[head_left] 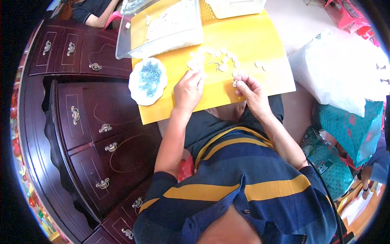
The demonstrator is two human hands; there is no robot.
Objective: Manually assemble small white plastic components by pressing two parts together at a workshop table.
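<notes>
Over the near edge of the yellow tabletop [252,36], a small white piece [235,83] sits in the right hand [252,94], whose grip is closed on it between thumb and fingers. It looks light and stiff, probably hard plastic, and smooth enough to slip if pinched off-centre; holding it by opposite rims with the fingertips seems surest. The left hand [188,90] is beside the bright cluster of white discs [196,62]; glare and the knuckles hide its fingertips, so I cannot tell whether its grip holds anything. On the left, a scalloped white dish [135,92] carries thin dark bits [149,79], likely rigid and fiddly, best taken singly by the middle.
</notes>
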